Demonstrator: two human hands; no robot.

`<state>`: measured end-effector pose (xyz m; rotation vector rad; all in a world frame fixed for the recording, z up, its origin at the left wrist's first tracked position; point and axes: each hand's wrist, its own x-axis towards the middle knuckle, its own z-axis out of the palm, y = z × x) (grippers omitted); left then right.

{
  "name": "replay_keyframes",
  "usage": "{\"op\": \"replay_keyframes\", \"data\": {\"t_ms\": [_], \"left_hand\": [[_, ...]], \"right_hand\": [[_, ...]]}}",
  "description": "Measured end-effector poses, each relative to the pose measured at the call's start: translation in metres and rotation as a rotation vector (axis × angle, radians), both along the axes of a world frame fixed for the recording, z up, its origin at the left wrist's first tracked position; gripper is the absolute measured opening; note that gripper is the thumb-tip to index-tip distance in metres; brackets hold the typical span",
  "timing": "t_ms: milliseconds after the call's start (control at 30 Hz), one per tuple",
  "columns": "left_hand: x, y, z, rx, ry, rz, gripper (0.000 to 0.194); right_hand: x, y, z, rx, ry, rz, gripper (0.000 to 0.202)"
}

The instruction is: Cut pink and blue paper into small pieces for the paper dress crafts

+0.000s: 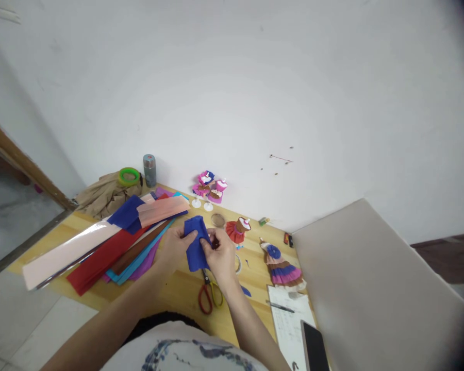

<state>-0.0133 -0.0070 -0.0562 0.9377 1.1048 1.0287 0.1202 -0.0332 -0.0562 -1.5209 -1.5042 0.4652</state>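
Note:
A piece of dark blue crepe paper (195, 252) is held up over the wooden table. My left hand (177, 245) pinches its left edge, fingers closed on it. On the other side my right hand (221, 252) grips the paper between thumb and fingers. Below the paper lie scissors (205, 299) with one red and one yellow handle. A small dress form with a red and brown skirt (236, 232) stands just beyond my right hand. A roll of tape (237, 264) and a small blue paper scrap (245, 291) lie to the right.
Coloured paper strips (100, 257) cover the table's left side. Behind them are a brown cloth (108, 198), a green ring (129, 176) and a flask (150, 170). Small pink dress forms (215, 193) stand by the wall. A layered paper dress (284, 270), papers (290, 314) and a phone (314, 345) lie right.

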Motion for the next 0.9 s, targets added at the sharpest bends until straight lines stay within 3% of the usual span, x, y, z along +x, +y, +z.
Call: {"op": "replay_keyframes", "data": {"t_ms": [200,400,567,667,733,900], "left_hand": [[0.002,-0.004,0.008,-0.039,-0.05,0.043,0.034],[-0.001,-0.006,0.017,-0.009,-0.106,-0.019,0.038],[-0.002,-0.004,0.005,-0.015,-0.004,-0.032,0.031],[-0.004,0.001,-0.004,-0.016,-0.001,-0.031,0.028],[-0.006,0.004,-0.006,-0.007,-0.009,-0.093,0.029],[-0.005,0.008,0.003,0.013,0.015,-0.283,0.022]], "right_hand": [[-0.009,-0.007,0.001,0.024,0.011,0.063,0.018],[-0.009,-0.015,0.007,0.002,0.049,0.14,0.028],[-0.001,-0.017,0.002,-0.044,0.18,0.207,0.027],[0.009,-0.014,-0.003,-0.094,0.368,0.064,0.027],[0.016,-0.01,-0.004,-0.118,0.394,0.013,0.03],[0.018,-0.006,-0.003,-0.164,0.399,0.108,0.026]]}}
